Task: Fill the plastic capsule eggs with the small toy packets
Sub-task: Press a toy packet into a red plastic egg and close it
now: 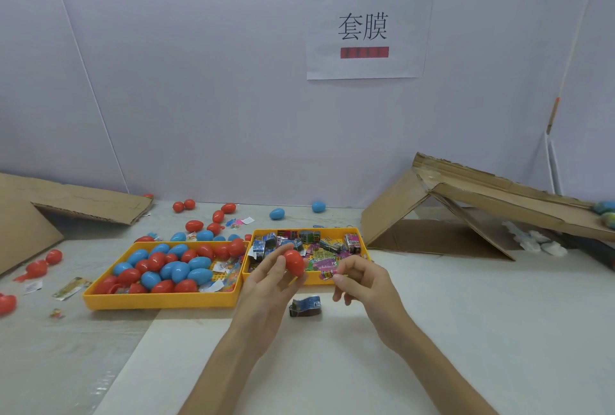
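Red egg (294, 262), one, left hand (263, 284); probably one packet (327, 274), right hand (362, 284).

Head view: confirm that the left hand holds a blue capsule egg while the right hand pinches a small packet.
Not quite. In the head view the left hand holds a red capsule egg, not blue; the right hand does pinch a small packet.

Bare white tabletop (482, 308) lies open in front, save one dark folded foil packet (305, 306). Two shallow yellow plastic trays (159, 303) bar the middle, a tented brown cardboard ramp (466, 208) the right, loose red plastic eggs (43, 264) the left.
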Available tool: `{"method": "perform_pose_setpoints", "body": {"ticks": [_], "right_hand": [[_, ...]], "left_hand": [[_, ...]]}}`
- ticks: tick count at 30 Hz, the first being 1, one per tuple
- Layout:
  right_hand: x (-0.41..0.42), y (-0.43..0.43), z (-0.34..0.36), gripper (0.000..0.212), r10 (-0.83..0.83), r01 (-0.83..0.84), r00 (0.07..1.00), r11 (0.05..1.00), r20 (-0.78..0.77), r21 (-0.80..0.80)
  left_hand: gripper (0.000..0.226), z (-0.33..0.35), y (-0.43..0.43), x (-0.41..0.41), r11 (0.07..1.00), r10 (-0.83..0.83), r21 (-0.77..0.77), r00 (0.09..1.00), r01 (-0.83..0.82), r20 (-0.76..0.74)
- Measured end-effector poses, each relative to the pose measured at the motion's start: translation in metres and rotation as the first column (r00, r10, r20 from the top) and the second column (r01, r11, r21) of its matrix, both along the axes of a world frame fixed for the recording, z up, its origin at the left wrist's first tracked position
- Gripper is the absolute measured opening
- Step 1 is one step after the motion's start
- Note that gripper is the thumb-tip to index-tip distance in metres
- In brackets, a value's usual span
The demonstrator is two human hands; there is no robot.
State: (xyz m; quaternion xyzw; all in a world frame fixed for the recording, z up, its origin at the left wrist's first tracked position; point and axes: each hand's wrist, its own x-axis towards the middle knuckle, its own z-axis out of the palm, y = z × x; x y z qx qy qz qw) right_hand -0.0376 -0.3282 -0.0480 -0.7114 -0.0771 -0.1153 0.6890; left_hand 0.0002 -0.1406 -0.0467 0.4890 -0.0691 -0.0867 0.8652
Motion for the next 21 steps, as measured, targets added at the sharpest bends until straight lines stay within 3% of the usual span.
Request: {"method": "perform_pose_setpoints", "body": {"ticks": [3,7,11,21], "right_hand": [[-0.0010,0.0018,0.0019,0.013,0.021,-0.020,1.000,0.999,-0.010,0.026],[0.0002,-0.0024,0.0015,0.007,0.055,-0.045,0.997,0.985,-0.052,0.164],[0.0009,-0.0062,0.0056,0.016,0.063,-0.034,0.994,0.957,-0.089,0.290],[0.0030,-0.0061,0.0030,0.004,0.025,0.013,0.989,0.966,-0.144,0.257]], "left_hand": [[0.032,0.0012,-0.0005,-0.0019,0.996,0.003,0.085,1.000,-0.005,0.023],[0.032,0.0003,-0.0012,-0.0017,0.998,-0.005,0.064,1.000,0.004,0.019],[0.042,-0.0026,-0.0039,-0.0004,0.997,-0.045,0.064,0.998,0.042,0.044],[0.042,-0.0037,-0.0070,-0.0052,0.984,-0.126,0.137,0.985,0.110,0.117]]}}
